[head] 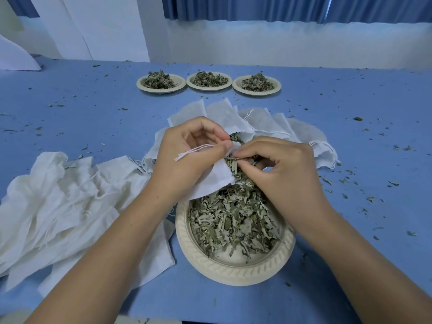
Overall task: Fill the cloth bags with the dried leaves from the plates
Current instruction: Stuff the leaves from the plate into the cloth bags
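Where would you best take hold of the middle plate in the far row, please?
Probably pinch the middle plate by its bare near rim, coming from the front: dried leaves heap its centre, and the left plate and right plate crowd its sides.

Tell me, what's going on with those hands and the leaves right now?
Left hand grips the bag open over the plate. Right hand pinches leaves at its mouth. Nothing in the way.
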The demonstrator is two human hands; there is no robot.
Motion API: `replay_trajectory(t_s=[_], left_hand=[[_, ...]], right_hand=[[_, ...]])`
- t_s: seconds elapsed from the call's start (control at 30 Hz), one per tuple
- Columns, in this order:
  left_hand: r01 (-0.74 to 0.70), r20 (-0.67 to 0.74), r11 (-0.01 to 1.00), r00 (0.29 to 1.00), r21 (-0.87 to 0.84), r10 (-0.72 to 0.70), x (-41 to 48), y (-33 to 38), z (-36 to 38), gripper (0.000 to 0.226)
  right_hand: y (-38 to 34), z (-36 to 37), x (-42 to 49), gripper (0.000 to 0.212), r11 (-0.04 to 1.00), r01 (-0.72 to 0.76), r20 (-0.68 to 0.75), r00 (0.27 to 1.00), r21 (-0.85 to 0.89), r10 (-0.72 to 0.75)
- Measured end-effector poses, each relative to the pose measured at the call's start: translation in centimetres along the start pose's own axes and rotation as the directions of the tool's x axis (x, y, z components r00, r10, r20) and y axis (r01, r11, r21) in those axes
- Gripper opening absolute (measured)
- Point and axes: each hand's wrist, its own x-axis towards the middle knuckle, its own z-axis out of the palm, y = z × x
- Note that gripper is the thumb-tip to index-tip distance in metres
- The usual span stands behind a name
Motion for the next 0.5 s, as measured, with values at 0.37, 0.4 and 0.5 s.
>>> replay_trajectory(t_s=[0.37, 0.4, 0.5], left_hand=[[-0.143, -0.076, 0.975, 0.985, 0.171, 0.157, -0.37, -0.22, 0.28, 0.021], [-0.148, -0.07, 0.974, 0.984, 0.173, 0.162, -0.43, -0.17, 0.37, 0.021], [-0.18, -0.063, 0.965, 0.979, 0.189, 0.195, -0.59, -0.05, 0.57, 0.024]], right_hand=[[-0.69, -0.69, 0.35, 0.015, 0.993, 0.061, -0.008, 0.998, 0.097, -0.06], [-0.67, -0.61, 0.31, 0.014, 0.995, 0.055, -0.015, 0.998, 0.084, -0.054], [-0.56, -0.44, 0.22, 0.016, 1.0, -0.009, -0.025, 1.0, 0.026, 0.009]])
